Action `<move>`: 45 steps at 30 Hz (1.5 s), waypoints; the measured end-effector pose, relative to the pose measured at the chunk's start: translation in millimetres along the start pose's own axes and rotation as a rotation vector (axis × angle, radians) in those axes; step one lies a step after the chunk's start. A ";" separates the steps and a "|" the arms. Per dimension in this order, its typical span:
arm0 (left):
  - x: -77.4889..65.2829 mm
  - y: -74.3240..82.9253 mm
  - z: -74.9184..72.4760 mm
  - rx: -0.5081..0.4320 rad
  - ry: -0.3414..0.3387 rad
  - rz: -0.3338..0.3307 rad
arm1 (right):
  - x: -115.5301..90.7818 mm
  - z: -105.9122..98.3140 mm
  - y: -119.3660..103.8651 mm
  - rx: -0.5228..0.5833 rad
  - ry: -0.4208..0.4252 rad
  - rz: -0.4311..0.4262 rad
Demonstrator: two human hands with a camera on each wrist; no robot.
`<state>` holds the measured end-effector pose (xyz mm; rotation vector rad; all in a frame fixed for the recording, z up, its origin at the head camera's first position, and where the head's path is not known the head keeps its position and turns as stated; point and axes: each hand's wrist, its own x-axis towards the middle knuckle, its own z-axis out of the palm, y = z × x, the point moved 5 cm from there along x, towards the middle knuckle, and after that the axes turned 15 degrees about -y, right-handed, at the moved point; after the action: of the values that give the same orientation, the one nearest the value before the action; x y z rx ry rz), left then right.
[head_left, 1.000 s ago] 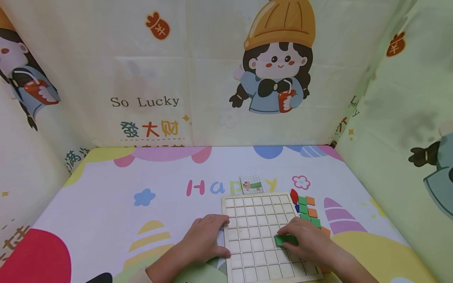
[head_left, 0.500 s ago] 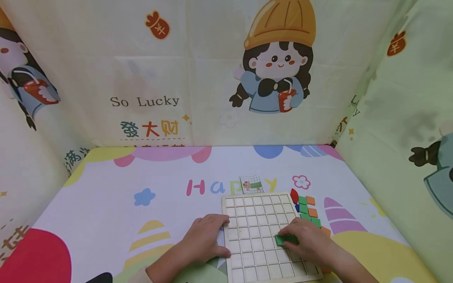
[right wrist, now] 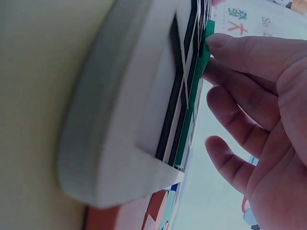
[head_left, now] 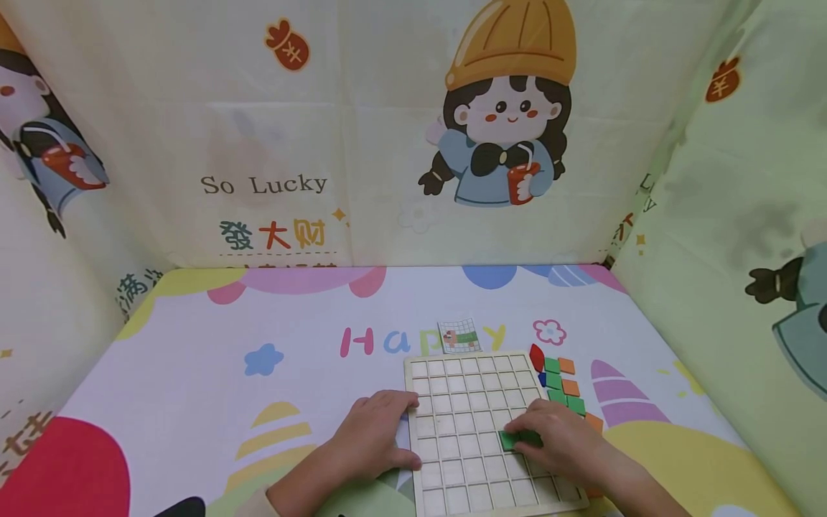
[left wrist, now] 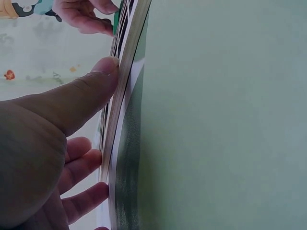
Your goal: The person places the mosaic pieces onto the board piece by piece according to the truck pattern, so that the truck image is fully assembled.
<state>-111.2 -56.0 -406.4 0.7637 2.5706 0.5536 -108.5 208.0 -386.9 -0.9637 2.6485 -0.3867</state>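
A pale wooden grid board [head_left: 452,449] lies on the table, divided into square cells. My left hand [head_left: 377,434] rests at its left edge, with thumb and fingertips touching the wooden side in the left wrist view. Over the right part of the board, my right hand [head_left: 561,436] pinches a green tile [head_left: 507,441] between thumb and fingers. In the right wrist view the thumb tip is on the green tile [right wrist: 206,50], and more green lies along the grid below it. Fingers partly cover the green, so I cannot tell whether it is one long tile or two.
Several green tiles [head_left: 553,381], orange tiles [head_left: 571,388], a red leaf-shaped piece [head_left: 537,357] and a small blue piece [head_left: 542,380] lie along the board's right side. A small picture card [head_left: 460,336] lies behind the board. A printed cloth backdrop [head_left: 375,143] encloses the table.
My right hand and the green tile have shifted very slightly left, and the tile now lies flatter on the grid. The left hand has stayed at the board's edge.
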 end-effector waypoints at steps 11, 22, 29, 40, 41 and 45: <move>-0.2 0.3 -0.7 -0.005 -0.010 -0.007 | 1.1 -0.2 1.1 0.012 -0.027 0.051; 0.1 -1.4 -1.4 0.001 -0.013 -0.009 | 1.7 -0.1 2.6 0.020 -0.022 0.050; 0.2 -1.5 -1.3 0.003 -0.015 -0.011 | 0.9 0.0 2.9 0.021 -0.041 0.060; -0.5 -0.9 -1.1 0.007 -0.006 -0.001 | -3.7 -3.1 5.9 0.084 -0.027 0.086; -0.6 -0.8 -1.2 0.007 -0.007 -0.002 | -4.4 -3.5 6.3 0.091 -0.023 0.086; -0.4 -0.4 -1.2 0.003 -0.008 -0.005 | -7.9 -8.0 9.7 0.110 0.000 0.096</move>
<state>-111.6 -56.9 -405.6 0.7593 2.5661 0.5445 -111.1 221.5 -381.5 -0.8001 2.6303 -0.5040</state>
